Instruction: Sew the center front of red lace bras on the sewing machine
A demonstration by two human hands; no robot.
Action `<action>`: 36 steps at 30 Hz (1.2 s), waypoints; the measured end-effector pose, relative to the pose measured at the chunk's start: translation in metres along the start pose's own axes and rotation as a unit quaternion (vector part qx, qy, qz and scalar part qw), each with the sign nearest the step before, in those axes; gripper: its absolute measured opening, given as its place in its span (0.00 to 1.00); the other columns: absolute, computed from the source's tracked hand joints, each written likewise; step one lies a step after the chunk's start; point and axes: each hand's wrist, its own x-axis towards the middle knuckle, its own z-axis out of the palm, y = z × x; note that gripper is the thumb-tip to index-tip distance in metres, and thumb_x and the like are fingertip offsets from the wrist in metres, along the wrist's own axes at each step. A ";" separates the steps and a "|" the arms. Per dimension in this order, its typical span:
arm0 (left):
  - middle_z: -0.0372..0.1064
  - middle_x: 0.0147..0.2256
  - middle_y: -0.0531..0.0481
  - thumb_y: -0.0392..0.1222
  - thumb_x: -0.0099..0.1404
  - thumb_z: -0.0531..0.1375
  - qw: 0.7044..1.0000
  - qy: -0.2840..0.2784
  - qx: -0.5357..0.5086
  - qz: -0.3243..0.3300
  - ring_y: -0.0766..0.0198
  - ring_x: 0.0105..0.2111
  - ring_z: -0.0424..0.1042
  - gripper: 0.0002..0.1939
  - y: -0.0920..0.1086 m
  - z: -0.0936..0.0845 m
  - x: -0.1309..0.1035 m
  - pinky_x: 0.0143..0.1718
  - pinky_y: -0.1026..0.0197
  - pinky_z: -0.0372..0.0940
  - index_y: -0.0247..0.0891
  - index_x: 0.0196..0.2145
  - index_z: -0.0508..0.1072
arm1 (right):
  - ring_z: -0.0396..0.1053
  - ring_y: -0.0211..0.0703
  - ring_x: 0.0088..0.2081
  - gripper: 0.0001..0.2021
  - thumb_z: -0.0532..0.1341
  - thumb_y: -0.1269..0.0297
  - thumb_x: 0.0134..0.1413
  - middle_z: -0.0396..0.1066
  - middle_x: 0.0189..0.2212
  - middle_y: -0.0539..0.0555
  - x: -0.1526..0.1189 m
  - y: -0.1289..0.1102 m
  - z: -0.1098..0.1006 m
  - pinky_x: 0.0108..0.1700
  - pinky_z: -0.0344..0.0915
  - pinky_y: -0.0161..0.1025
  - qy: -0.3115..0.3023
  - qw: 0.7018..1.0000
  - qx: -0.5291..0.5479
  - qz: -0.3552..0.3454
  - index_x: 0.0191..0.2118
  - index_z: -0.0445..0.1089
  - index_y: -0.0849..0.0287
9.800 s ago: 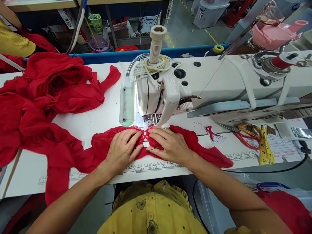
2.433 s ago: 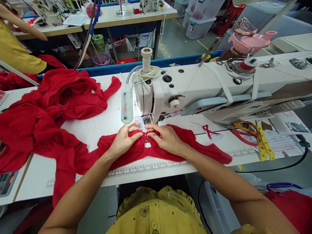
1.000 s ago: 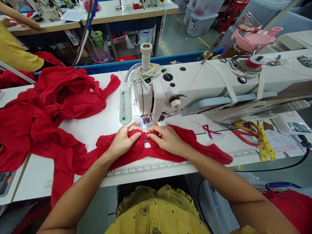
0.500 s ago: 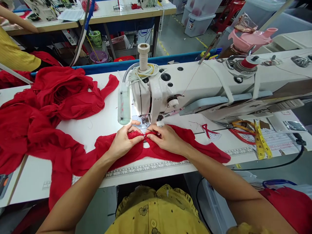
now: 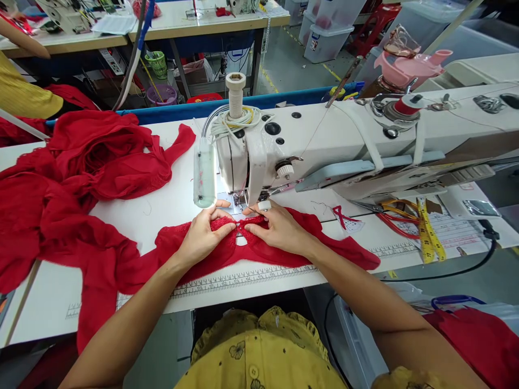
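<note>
A red bra (image 5: 263, 256) with lacy upper edges lies across the sewing table in front of the sewing machine (image 5: 259, 156). My left hand (image 5: 203, 237) pinches its lace edge just left of the middle. On the other side of the small centre gap, my right hand (image 5: 279, 229) grips the matching edge between thumb and fingers. Both thumbs point inward, close together. The presser foot (image 5: 239, 200) is just beyond my fingertips, with the bra's centre on the near side of it. The fingertips under the fabric are hidden.
Heaped red garments (image 5: 109, 162) cover the table's left side. To the right lie scissors (image 5: 399, 216), a yellow tape measure (image 5: 427, 235) and a red scrap (image 5: 344, 216). A printed ruler (image 5: 227, 281) runs along the front edge. Another person's yellow sleeve (image 5: 24, 92) shows at far left.
The whole view has shifted slightly left. My hands keep the same pinch on the bra, with no clear movement against the table.
</note>
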 end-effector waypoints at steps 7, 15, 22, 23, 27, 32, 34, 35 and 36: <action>0.75 0.35 0.53 0.44 0.63 0.64 1.000 0.005 0.016 0.006 0.59 0.38 0.74 0.19 -0.003 0.001 0.001 0.46 0.58 0.63 0.42 0.49 0.66 | 0.69 0.42 0.37 0.03 0.61 0.67 0.56 0.71 0.36 0.52 0.000 -0.001 -0.001 0.40 0.64 0.40 0.001 1.000 0.014 0.004 0.33 0.65 0.56; 0.75 0.35 0.53 0.43 0.63 0.63 1.000 0.011 0.021 0.015 0.59 0.38 0.74 0.18 -0.005 0.002 -0.001 0.48 0.57 0.63 0.42 0.50 0.66 | 0.70 0.42 0.33 0.07 0.62 0.64 0.57 0.73 0.33 0.50 0.001 -0.001 0.001 0.38 0.65 0.40 0.033 0.999 0.023 0.011 0.42 0.70 0.55; 0.75 0.37 0.51 0.43 0.65 0.61 1.000 0.009 0.015 0.012 0.59 0.40 0.74 0.17 -0.005 0.000 0.000 0.45 0.59 0.64 0.41 0.51 0.67 | 0.71 0.43 0.39 0.05 0.61 0.68 0.61 0.75 0.39 0.53 0.001 -0.002 -0.001 0.42 0.66 0.41 -0.013 1.000 0.010 -0.002 0.37 0.75 0.56; 0.75 0.37 0.51 0.43 0.65 0.61 1.000 0.008 0.013 0.012 0.59 0.40 0.74 0.17 -0.006 0.000 0.000 0.44 0.59 0.64 0.41 0.51 0.67 | 0.70 0.43 0.38 0.06 0.60 0.68 0.61 0.75 0.38 0.53 0.001 -0.003 -0.001 0.42 0.65 0.40 -0.016 1.000 0.014 -0.005 0.37 0.75 0.56; 0.75 0.37 0.50 0.42 0.64 0.62 1.000 0.012 0.002 0.011 0.60 0.39 0.74 0.18 -0.006 0.000 0.000 0.44 0.60 0.65 0.41 0.52 0.67 | 0.68 0.41 0.34 0.08 0.59 0.69 0.62 0.72 0.32 0.50 0.002 -0.007 -0.004 0.38 0.63 0.38 -0.026 0.999 0.016 -0.011 0.36 0.76 0.56; 0.76 0.37 0.50 0.43 0.63 0.63 1.000 0.020 -0.011 0.009 0.60 0.37 0.74 0.19 -0.007 0.001 0.000 0.45 0.59 0.66 0.40 0.51 0.68 | 0.65 0.40 0.32 0.07 0.59 0.68 0.62 0.67 0.27 0.49 0.003 -0.007 -0.004 0.37 0.60 0.38 -0.025 1.000 0.007 -0.013 0.37 0.76 0.56; 0.76 0.37 0.50 0.43 0.63 0.63 1.000 0.019 -0.012 0.008 0.60 0.37 0.74 0.19 -0.007 0.001 0.000 0.45 0.59 0.66 0.40 0.51 0.68 | 0.65 0.40 0.32 0.07 0.59 0.68 0.62 0.67 0.27 0.49 0.003 -0.007 -0.004 0.37 0.60 0.38 -0.025 1.000 0.004 -0.013 0.36 0.76 0.57; 0.76 0.37 0.50 0.43 0.63 0.63 1.000 0.018 -0.011 0.009 0.60 0.38 0.74 0.19 -0.007 0.000 0.000 0.45 0.59 0.66 0.40 0.51 0.68 | 0.64 0.40 0.32 0.07 0.59 0.68 0.62 0.67 0.27 0.49 0.003 -0.007 -0.004 0.37 0.59 0.38 -0.025 1.000 0.003 -0.013 0.36 0.76 0.57; 0.76 0.37 0.50 0.43 0.64 0.63 1.000 0.017 -0.009 0.011 0.60 0.38 0.74 0.19 -0.007 0.000 0.000 0.45 0.59 0.66 0.40 0.51 0.68 | 0.64 0.40 0.32 0.07 0.59 0.68 0.62 0.66 0.27 0.49 0.003 -0.007 -0.004 0.36 0.59 0.38 -0.025 1.000 0.003 -0.013 0.37 0.76 0.57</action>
